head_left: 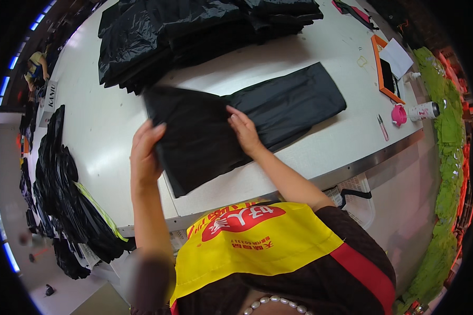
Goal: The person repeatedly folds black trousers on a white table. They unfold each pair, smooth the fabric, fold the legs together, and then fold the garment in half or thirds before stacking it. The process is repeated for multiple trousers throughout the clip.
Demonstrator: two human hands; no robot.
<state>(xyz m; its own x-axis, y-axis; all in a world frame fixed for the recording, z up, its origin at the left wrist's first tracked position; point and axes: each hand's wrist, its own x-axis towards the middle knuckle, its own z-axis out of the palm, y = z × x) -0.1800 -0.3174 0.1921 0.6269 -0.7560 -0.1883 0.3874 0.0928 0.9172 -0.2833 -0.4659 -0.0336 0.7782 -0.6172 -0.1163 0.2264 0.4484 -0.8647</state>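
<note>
Over at nine o'clock, counting the person's place as six, a heap of crinkled, glossy black fabric sags over the edge of the smooth white table; above it, toward ten, stands a small white box with dark block lettering. The person's left hand is partly closed, thumb and fingers bent on the left edge of a folded black cloth. That cloth lies mid-clock, between and under the hands, thin and softly creased: its broad left panel drops toward seven, its long rectangular part runs off to two. At twelve a thick stack of shiny black layers rises. The right hand rests on the cloth, opened out, fingers nearly straight toward eleven; I can't see it gripping anything. At six, the yellow apron bears a red patch with pale characters. Around two to three sit pink-handled snips, an orange tray, a pink cap and a white printed bottle, then rumpled green fabric.
</note>
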